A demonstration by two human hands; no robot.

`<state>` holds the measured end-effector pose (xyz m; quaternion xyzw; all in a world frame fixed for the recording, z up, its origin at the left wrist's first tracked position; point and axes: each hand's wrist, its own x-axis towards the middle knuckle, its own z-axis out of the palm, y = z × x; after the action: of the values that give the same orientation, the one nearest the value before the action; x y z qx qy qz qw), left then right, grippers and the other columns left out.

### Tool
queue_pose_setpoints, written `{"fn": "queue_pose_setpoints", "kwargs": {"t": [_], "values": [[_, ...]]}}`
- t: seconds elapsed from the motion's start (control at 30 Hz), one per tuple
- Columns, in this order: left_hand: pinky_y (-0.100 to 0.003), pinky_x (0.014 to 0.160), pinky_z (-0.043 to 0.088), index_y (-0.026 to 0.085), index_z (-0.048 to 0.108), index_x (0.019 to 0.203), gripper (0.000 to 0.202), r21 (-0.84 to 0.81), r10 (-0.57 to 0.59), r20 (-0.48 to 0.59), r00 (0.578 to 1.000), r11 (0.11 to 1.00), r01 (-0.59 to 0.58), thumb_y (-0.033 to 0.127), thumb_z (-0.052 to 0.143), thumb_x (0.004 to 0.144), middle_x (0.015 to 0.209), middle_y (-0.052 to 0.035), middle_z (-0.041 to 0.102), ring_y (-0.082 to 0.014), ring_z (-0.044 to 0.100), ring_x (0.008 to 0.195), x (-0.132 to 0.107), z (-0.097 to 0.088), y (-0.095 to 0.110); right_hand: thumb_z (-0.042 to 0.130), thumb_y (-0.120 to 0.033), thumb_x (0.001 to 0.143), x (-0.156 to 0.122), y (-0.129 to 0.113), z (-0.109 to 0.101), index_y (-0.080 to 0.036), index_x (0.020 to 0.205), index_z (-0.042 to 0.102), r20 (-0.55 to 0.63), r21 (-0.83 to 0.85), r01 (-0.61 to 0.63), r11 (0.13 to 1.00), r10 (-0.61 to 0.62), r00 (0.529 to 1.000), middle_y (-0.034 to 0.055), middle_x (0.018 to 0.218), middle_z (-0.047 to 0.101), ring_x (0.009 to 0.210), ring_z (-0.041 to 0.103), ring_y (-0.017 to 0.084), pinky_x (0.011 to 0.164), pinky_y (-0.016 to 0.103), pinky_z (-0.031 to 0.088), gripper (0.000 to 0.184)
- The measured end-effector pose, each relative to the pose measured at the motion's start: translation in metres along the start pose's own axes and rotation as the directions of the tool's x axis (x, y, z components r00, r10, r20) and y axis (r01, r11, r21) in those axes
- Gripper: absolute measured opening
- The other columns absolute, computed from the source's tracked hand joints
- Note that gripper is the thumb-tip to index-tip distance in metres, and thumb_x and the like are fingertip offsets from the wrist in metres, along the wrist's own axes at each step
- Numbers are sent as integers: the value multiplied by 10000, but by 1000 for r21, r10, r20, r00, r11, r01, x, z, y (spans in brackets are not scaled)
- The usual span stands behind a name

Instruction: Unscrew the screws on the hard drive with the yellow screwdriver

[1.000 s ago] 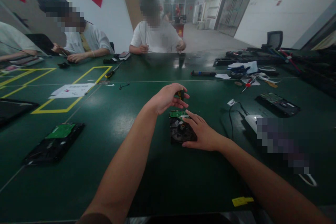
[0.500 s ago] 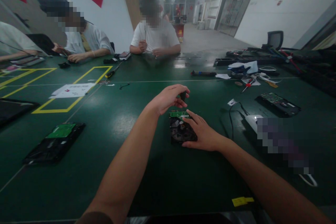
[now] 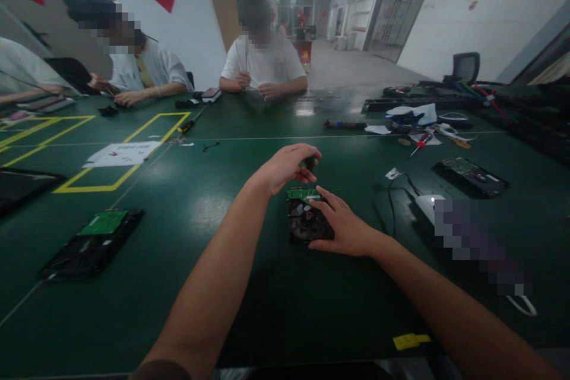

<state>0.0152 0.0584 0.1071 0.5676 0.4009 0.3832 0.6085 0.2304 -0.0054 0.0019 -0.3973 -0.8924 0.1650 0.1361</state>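
Left hand (image 3: 289, 167): fingers curled round a dark tool handle (image 3: 310, 163), roughly upright; mostly hidden by them, tip unreadable. Hard drive (image 3: 305, 225) flat on the desk (image 3: 276, 314), just below and nearside of those fingers. Long axis runs near-to-far, green board end pointing away from wearer. Right hand (image 3: 347, 222): fingers spread, resting over drive's right side, thumb by its near edge. Second drive (image 3: 89, 246) well left of both hands' fingers, third drive (image 3: 474, 178) well right.
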Motion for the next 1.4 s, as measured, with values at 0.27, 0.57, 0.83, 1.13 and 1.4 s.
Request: {"fn": "queue_pose_setpoints", "kwargs": {"t": [0.27,0.57,0.83,1.13,1.4], "values": [[-250,551,493,160,685,958,191,23,-9,-35,999,1000,10,307,568,924,1006,-94,693,-118,666,600,0,1,2,682,-791,755,-1,1,0,-233,1539,385,-10,7,8,1000,-8,1000,185,1701,145,1547,207,437,1223,646,238,1007],[-289,558,520,196,542,1019,184,-52,-64,4,998,997,64,352,556,922,986,-113,735,-184,713,629,3,-2,-2,680,-783,762,0,-1,-1,-244,1541,379,-9,23,7,1000,-7,1000,182,1692,169,1550,198,431,1225,657,217,994],[-266,563,471,167,676,983,229,24,-20,-37,999,1000,21,337,534,922,974,-96,676,-119,633,604,1,-2,1,694,-768,762,-1,1,0,-241,1544,375,-15,29,13,999,-13,1000,184,1703,137,1549,201,432,1223,658,216,995],[-271,533,471,166,650,1056,253,-18,-39,1,999,999,39,341,545,907,1006,-105,709,-146,658,603,1,-1,1,706,-752,766,0,0,-1,-218,1528,395,-18,9,20,1000,-20,1000,197,1694,165,1549,215,419,1227,634,231,981],[-262,597,489,158,678,977,267,-16,-49,29,998,999,50,368,519,938,1003,-114,722,-141,661,663,2,-3,-1,681,-786,760,0,1,0,-228,1537,384,-11,3,8,1000,-8,1000,181,1704,137,1549,208,430,1226,640,242,1002]]}}
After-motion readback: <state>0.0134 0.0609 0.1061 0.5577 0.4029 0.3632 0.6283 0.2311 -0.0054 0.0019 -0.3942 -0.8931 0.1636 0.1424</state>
